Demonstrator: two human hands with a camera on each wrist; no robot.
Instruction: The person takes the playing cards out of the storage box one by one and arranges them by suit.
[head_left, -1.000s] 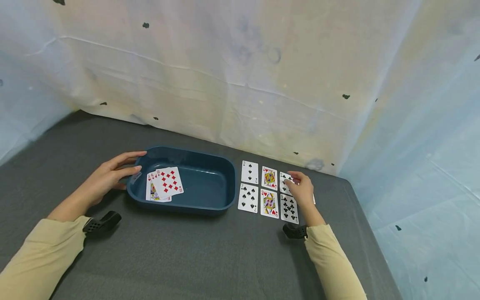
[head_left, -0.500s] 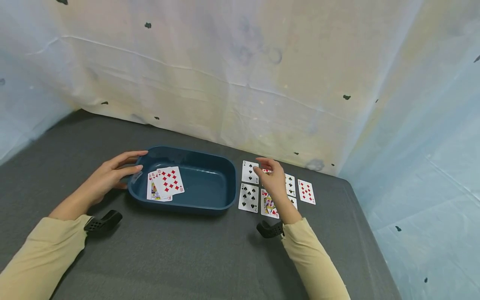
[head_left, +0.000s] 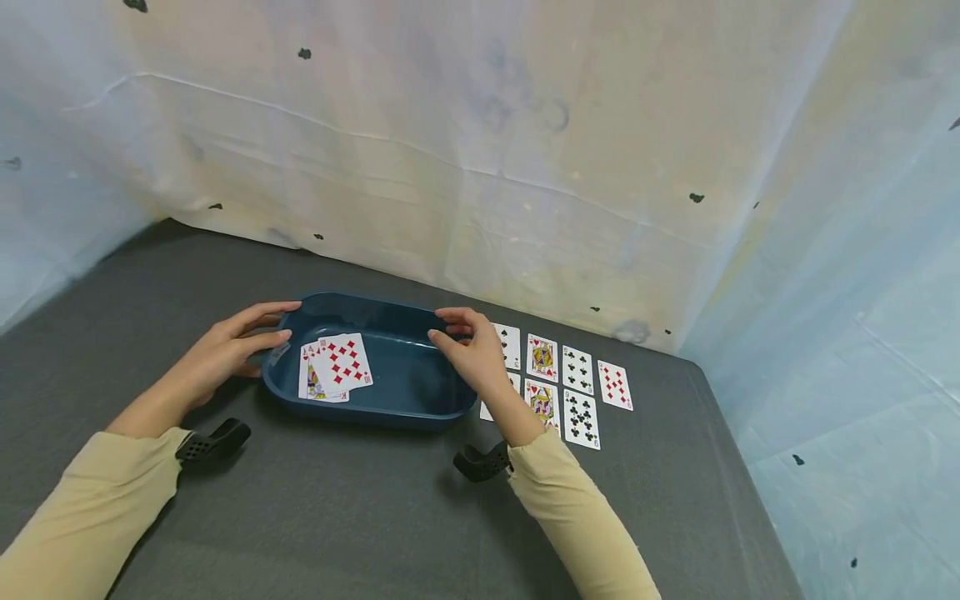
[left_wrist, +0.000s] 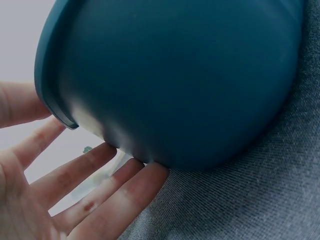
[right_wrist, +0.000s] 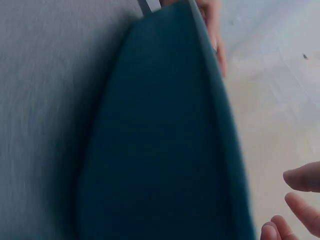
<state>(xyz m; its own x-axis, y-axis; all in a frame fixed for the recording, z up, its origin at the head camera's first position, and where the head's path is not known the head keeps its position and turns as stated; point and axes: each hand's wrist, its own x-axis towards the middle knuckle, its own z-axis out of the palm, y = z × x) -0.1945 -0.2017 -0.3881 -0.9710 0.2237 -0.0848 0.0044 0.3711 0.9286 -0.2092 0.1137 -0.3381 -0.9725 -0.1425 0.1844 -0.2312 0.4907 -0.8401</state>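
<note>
A dark blue rectangular tray (head_left: 390, 421) with rounded corners sits on the table. In it lies a ten of diamonds (head_left: 345, 367) over other partly covered cards. My left hand (head_left: 217, 354) holds the tray's left end; in the left wrist view its fingers (left_wrist: 137, 182) touch the outer wall, thumb and index reaching past the rim. Over the tray's right end hangs my right hand (head_left: 480, 354), fingers bent loosely and thumb apart from them. No card shows in its fingers. To its right lie face-up cards, a queen of hearts (head_left: 542, 400) among them, partly covered by the wrist.
Black wrist straps (head_left: 213, 442) circle both wrists. The table (head_left: 337, 517) has a dark grey cloth cover. A pale curtain (head_left: 480, 150) hangs close behind the tray and cards. A diamonds card (head_left: 615, 385) marks the right end of the far row.
My right hand has travelled left from above the clubs cards, across the spades, to the tray's right end, uncovering the cards on the right. The left hand stays on the tray.
</note>
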